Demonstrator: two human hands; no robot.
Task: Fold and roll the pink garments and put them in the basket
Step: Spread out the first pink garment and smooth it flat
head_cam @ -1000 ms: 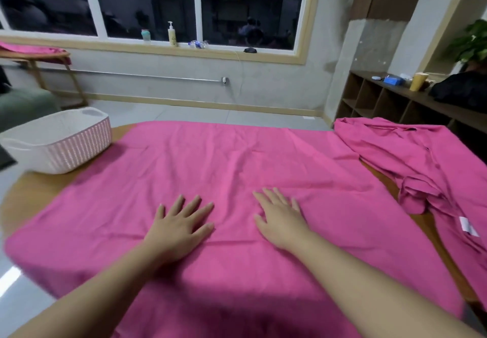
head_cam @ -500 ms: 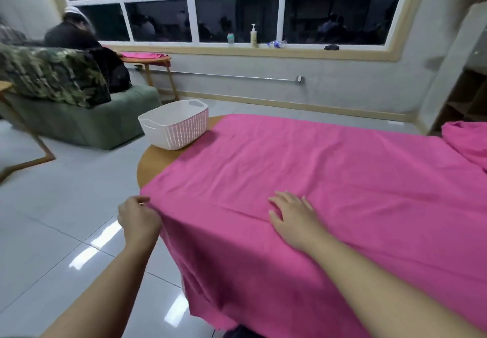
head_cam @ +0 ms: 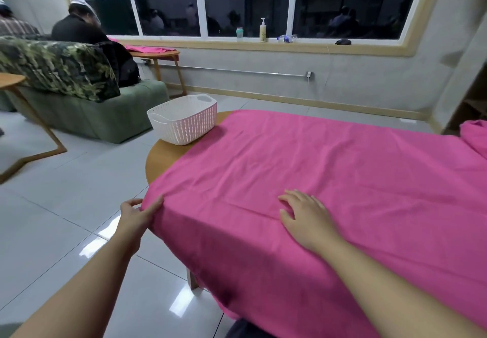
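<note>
The left hand (head_cam: 137,215), flat on the cloth a second ago, now pinches the pink garment (head_cam: 303,174) at the desk's (head_cam: 160,157) left edge, thumb apparently under the hem. The right hand (head_cam: 303,216) stays flat and open, pinning the spread fabric. A first fold looks about to start. The basket (head_cam: 184,123) sits at the far left corner.

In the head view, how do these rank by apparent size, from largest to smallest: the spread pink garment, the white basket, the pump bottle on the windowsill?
1. Spread pink garment, by far the largest.
2. White basket.
3. Pump bottle, smallest, though it stands farthest from the camera, so it looks smaller than it is.
</note>
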